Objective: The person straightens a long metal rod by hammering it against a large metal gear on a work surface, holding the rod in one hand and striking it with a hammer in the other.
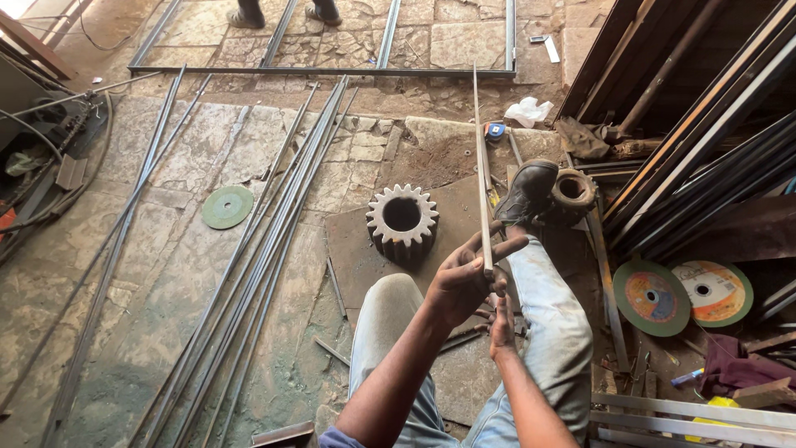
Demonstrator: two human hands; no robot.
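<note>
The thin metal strip point(481, 166) stands up above the big gear point(402, 222), a little to its right. The left hand point(463, 282) is closed around its low end. The right hand point(501, 323) sits just under that, and I cannot tell if it grips. A black boot point(527, 191) rests right of the gear. Long rods point(274, 224) lie left of it, by a green disc point(227, 206).

Light: soft daylight, brightest on the stone floor point(249, 158) at the top left.
Shadows: deep among the stacked bars point(713, 158) on the right.
Glare: none harsh.
Focus: mostly sharp.
Edges: wide-angle bending of straight rods point(274, 216).
</note>
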